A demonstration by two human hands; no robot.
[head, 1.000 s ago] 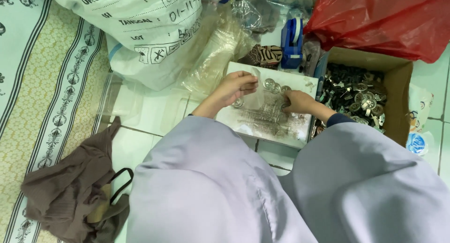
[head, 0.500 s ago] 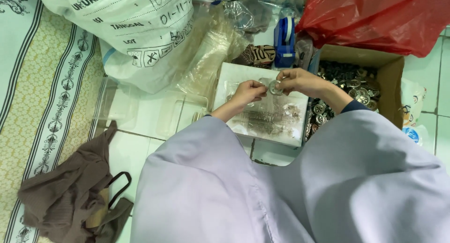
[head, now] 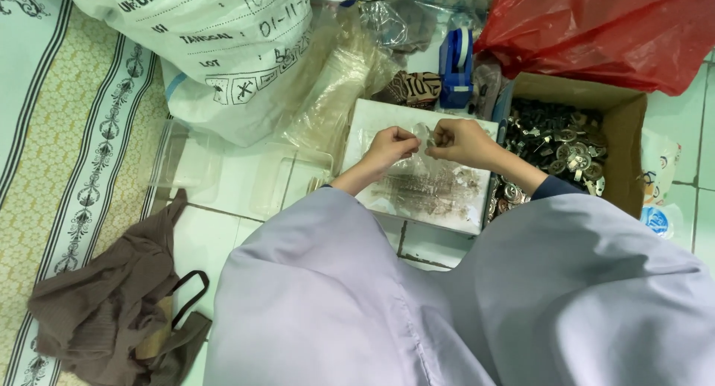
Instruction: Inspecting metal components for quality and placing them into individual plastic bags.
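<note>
My left hand (head: 391, 147) and my right hand (head: 462, 141) are raised close together above a white tray (head: 372, 118). Both pinch the top of a small clear plastic bag (head: 426, 138) that hangs between them. More clear bags with small metal pieces lie flat on the tray under my hands. To the right stands an open cardboard box (head: 625, 133) full of small round metal and black parts (head: 558, 144). My wide pale lilac sleeves fill the lower part of the view.
A big white printed sack (head: 216, 51) and clear plastic wrap (head: 335, 88) lie at the back left. A blue tape dispenser (head: 456, 66) and a red plastic bag (head: 596, 29) sit behind the box. A brown cloth bag (head: 119, 311) lies on the patterned mat (head: 74, 170).
My right hand left the box side and came up to meet my left hand. Both now hold a small clear bag lifted over the tray.
</note>
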